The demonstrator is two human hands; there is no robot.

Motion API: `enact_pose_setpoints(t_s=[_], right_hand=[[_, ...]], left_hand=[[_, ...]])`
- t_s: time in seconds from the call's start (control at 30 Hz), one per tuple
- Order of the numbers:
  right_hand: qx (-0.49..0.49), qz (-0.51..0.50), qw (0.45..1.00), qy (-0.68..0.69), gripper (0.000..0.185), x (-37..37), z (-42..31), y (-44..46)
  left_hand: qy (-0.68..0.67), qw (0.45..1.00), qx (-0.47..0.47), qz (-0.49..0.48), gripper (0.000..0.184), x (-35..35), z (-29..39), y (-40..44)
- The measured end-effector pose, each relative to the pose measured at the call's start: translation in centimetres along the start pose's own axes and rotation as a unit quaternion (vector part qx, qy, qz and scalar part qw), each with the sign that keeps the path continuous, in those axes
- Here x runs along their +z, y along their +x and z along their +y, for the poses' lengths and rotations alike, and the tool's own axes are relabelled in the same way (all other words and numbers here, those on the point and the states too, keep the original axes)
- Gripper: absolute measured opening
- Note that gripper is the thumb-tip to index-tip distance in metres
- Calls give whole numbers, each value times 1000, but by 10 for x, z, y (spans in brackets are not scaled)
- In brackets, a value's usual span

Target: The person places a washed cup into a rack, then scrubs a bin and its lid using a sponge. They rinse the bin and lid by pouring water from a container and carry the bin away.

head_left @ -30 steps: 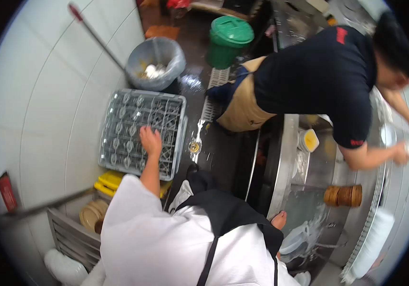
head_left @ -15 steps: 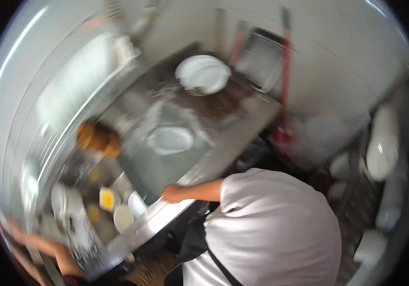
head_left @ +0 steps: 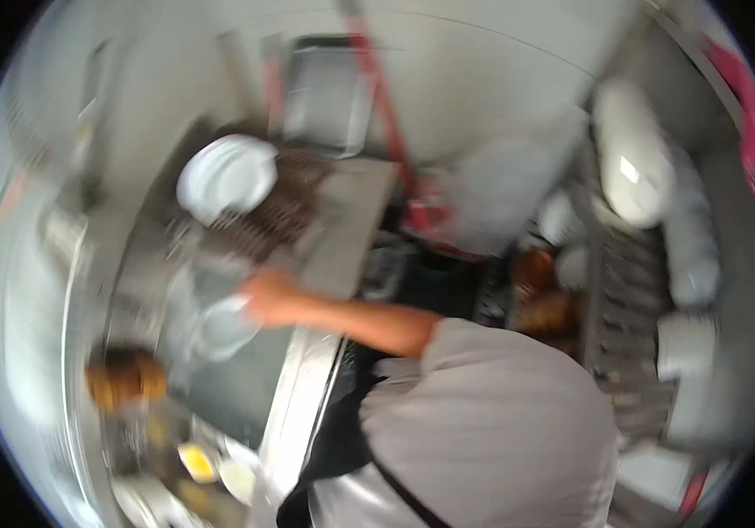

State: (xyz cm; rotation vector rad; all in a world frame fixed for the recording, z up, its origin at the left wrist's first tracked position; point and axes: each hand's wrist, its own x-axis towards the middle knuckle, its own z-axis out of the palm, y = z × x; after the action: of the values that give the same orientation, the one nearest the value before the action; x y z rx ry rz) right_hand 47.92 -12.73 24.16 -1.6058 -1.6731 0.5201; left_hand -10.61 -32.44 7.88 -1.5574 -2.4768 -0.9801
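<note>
Neither my left hand nor my right hand is in view. In front of me a co-worker in a white shirt [head_left: 500, 396] with a dark apron leans over a metal sink counter. That person's hand [head_left: 270, 297], blurred, reaches over the water-filled basin [head_left: 245, 387] and is at the rim of a pale bowl [head_left: 226, 330]; whether it grips the rim I cannot tell. Stacked white plates [head_left: 228, 179] sit on a brown rack behind the basin. An orange-brown object [head_left: 126, 378], blurred, stands at the basin's left, near a small container with yellow contents [head_left: 198, 462].
A metal tray [head_left: 329, 97] leans on the wall beside a red pole [head_left: 382, 101]. A white plastic bag [head_left: 505, 189] stands at the wall. Along the right, a slatted rack [head_left: 628, 317] and long white wrapped stacks [head_left: 633, 154] line the side.
My view has swung right. The co-worker's hand has moved from the counter's front edge to the bowl in the basin. A bare forearm at the lower left has left the view.
</note>
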Motion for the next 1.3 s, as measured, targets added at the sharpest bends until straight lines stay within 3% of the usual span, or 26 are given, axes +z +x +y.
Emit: enact_pose_setpoints(t_s=[0.03,0.07,0.1,0.13,0.2,0.23,0.27,0.3,0.33,0.43,0.57,0.6,0.7,0.8,0.9,0.93,1.03,1.13,1.3], right_hand=[[100,-30,981,-162,26,-40,-6,-8],[75,103,989,73,28,-38,27,-34],[163,48,981,97,29,-54,33,-44],[193,52,878,434,27,-57,67,-67],[264,120,921,259,29,-51,151,-121],[270,130,927,224,29,-53,200,-149],[319,147,912,212,30,-54,211,-168],[332,57,893,298,29,-64,249,-187],[430,78,854,282,30,-59,244,-189],[350,98,921,139,27,-6,180,-165],[145,10,981,127,25,86,86,-97],[85,-19,990,113,25,109,68,-79],[-38,-102,989,-95,23,149,-58,-62],[-109,-166,974,-104,21,187,-91,-64],[-87,-226,967,-73,20,217,-77,-70],[-96,-236,965,-68,20,227,-64,-70],[-51,-249,967,20,20,263,-6,-69],[-21,-251,968,9,22,285,-27,-63],[-101,-293,950,30,25,358,-95,-27]], left_hand=[[8,1000,-21,5,41,-14,-21,-5],[6,999,-39,9,41,-28,-36,-14],[-2,998,-64,20,41,-42,-45,-23],[-25,998,-44,23,39,-48,-40,-30],[-54,991,-112,45,33,-64,-15,-29],[-13,995,-60,77,25,-71,-18,-31],[-44,992,-103,62,23,-84,-15,-35],[-22,992,-91,88,19,-99,-9,-40],[-37,987,-101,122,15,-109,-12,-49],[-52,964,-209,153,14,-116,-72,-81],[-103,929,-324,145,14,-129,-132,-108],[-117,930,-310,160,15,-132,-143,-112],[-114,909,-375,144,17,-141,-180,-120],[-69,904,-412,93,20,-133,-237,-154],[-30,886,-461,39,24,-133,-264,-207],[-42,852,-522,2,26,-141,-261,-221],[-16,821,-571,-14,26,-148,-257,-281],[5,797,-602,-48,29,-176,-226,-311],[13,755,-649,-90,31,-186,-226,-356]])
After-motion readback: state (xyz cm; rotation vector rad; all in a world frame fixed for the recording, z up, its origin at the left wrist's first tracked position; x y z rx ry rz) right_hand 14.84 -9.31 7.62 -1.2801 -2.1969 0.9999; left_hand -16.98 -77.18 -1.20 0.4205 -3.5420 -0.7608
